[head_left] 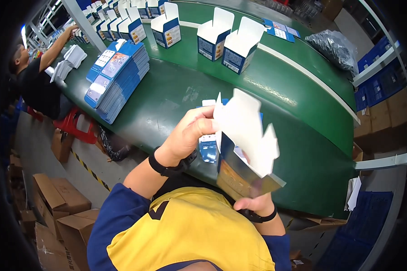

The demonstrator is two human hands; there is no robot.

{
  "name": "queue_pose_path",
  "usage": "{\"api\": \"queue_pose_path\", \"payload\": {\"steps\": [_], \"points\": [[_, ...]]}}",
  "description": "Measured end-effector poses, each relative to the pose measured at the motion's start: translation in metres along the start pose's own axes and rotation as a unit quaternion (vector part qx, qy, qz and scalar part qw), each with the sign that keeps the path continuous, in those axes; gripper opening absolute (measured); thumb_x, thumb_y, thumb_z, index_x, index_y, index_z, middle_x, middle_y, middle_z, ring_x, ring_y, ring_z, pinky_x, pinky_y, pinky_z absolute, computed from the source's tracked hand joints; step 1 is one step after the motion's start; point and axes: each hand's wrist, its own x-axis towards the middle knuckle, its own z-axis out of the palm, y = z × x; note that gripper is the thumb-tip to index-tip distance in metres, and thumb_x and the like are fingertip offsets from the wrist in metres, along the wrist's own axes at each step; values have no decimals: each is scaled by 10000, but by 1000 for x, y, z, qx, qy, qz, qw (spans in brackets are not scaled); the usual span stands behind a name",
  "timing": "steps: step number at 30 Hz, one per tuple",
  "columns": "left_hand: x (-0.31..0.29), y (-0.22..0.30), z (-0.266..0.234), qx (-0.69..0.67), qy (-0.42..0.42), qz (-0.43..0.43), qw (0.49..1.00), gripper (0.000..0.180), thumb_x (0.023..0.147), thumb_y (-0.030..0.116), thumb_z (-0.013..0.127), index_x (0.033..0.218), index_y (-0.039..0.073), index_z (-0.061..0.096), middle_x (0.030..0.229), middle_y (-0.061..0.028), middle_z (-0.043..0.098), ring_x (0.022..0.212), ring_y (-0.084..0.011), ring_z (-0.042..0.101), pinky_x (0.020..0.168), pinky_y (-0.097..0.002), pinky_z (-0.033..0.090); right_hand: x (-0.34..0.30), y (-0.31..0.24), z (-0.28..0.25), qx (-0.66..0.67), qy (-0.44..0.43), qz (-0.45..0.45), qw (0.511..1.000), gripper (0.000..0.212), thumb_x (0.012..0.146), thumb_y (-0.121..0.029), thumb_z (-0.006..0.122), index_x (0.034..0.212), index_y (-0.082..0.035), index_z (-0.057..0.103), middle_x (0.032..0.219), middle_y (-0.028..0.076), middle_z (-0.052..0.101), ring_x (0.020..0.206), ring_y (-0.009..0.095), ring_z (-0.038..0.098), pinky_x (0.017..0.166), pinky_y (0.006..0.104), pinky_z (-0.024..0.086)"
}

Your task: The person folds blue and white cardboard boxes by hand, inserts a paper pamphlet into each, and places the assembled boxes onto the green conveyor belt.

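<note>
A blue and gold carton (235, 174) with white inner flaps is between my hands, its top open and its body tilted. My left hand (190, 131) pinches the edge of a white side flap. My right hand (256, 204) grips the lower end of the carton, thumb against its outside and the other fingers mostly hidden. Below the carton, a flat blue carton blank (208, 149) lies on the green table (176, 99), partly covered. To the left stands a tall stack of flat carton blanks (117, 81).
Two folded cartons (242, 56) with raised lids stand on the green belt (298, 86); a third carton (166, 35) and several more are farther left. A grey plastic bag (332, 49) sits at the far right. Another person (36, 86) reaches across the table at left. Cardboard boxes (61, 198) stand on the floor.
</note>
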Motion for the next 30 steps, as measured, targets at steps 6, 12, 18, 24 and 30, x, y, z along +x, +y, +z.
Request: {"api": "queue_pose_path", "payload": {"steps": [6, 12, 18, 24, 30], "points": [[-16, -27, 49, 20, -220, 93, 971, 765, 815, 343, 650, 1402, 3, 296, 1344, -161, 437, 1220, -242, 444, 1011, -335, 339, 21, 21, -12, -19, 213, -29, 976, 1273, 567, -334, 882, 1480, -107, 25, 1414, 127, 298, 1298, 255, 317, 1050, 411, 302], [-16, -35, 23, 226, -167, -31, 959, 807, 810, 151, 675, 1449, 40, 194, 1433, -181, 314, 1275, -312, 401, 1071, -446, 255, 26, 7, -10, -50, 269, 7, 962, 1208, 561, -281, 880, 1464, -72, 106, 1397, 130, 322, 1271, 276, 377, 1052, 399, 315], [1, -33, 18, 440, -54, 346, 827, 813, 730, 25, 685, 1423, 104, 266, 1349, -191, 358, 1274, -400, 381, 1061, -544, 237, 11, -27, -21, -159, 109, -61, 979, 1213, 467, -294, 917, 1429, -45, 221, 1416, 153, 310, 1358, 281, 267, 1083, 389, 265], [9, -32, 19, 440, 2, 414, 797, 827, 674, 8, 725, 1388, 196, 352, 1250, -184, 422, 1239, -427, 411, 1021, -522, 324, 9, -32, -27, -38, 84, -49, 995, 1069, 529, -293, 887, 1384, -23, 305, 1388, 158, 358, 1360, 292, 259, 1095, 406, 244], [1, -42, 35, 417, -36, 418, 806, 745, 649, -22, 726, 1300, 227, 463, 1243, -191, 430, 1124, -412, 497, 892, -426, 456, 17, -35, -12, -52, 286, 48, 956, 1042, 628, -391, 840, 1408, -6, 267, 1363, 163, 407, 1349, 314, 284, 1103, 428, 223]]}}
